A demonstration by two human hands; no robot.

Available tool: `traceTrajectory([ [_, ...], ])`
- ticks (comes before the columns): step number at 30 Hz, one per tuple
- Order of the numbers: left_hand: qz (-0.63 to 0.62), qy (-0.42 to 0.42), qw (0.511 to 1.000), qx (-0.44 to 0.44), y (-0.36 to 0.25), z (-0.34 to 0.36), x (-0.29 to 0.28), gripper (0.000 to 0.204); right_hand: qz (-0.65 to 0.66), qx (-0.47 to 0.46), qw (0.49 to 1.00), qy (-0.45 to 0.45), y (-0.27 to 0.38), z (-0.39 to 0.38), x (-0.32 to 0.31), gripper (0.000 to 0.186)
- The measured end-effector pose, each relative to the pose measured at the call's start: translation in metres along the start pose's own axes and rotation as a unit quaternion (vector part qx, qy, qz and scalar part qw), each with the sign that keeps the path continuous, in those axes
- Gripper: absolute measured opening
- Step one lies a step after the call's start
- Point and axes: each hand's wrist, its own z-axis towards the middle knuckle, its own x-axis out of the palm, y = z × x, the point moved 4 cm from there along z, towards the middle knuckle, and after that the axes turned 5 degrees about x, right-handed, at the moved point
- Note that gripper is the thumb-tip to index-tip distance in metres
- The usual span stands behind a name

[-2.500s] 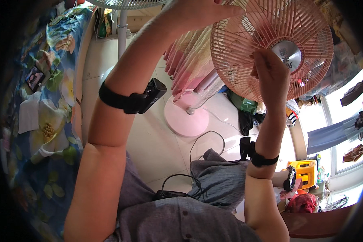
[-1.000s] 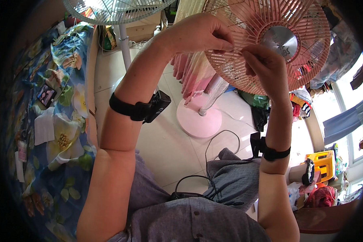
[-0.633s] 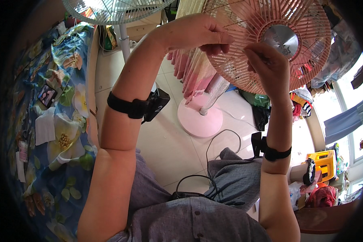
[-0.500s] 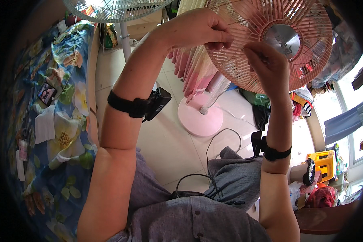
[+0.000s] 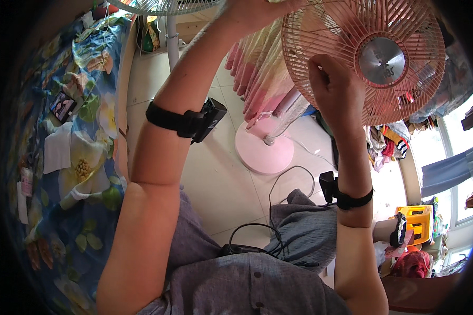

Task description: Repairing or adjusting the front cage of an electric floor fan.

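Note:
A pink pedestal fan (image 5: 415,79) with a silver hub stands before me, its round base (image 5: 263,155) on the floor. My right hand (image 5: 339,94) is raised in front of the left part of the grille, fingers curled together; whatever they hold, if anything, is hidden. Whether it touches the grille I cannot tell. My left hand (image 5: 257,13) reaches up to the top edge of the view, beside the grille's upper left rim. Its fingers are mostly cut off there. A pink and cream pleated cloth (image 5: 263,73) hangs behind, left of the fan.
On the left is a bed with a blue floral cover (image 5: 89,220), a phone (image 5: 63,107) lying on it. A second fan (image 5: 163,5) stands at the top left. A thin cable (image 5: 299,168) trails over the floor tiles. At right stands a yellow plastic stool (image 5: 419,223) among piled goods.
My left hand has gone up, mostly out of view. My right hand has shifted slightly left and down. The fan appears a little further right and lower in the view.

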Motion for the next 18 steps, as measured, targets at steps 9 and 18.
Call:
traceTrajectory([
  [9, -0.136, 0.123, 0.983, -0.002, -0.007, -0.014, 0.024, 0.056, -0.161, -0.027, 0.987, -0.011, 0.016, 0.005, 0.006, 0.01],
  [18, -0.143, 0.098, 0.984, -0.044, 0.0, -0.015, 0.042, 0.05, 0.024, 0.004, 0.999, 0.041, 0.0, 0.014, -0.022, 0.008],
])
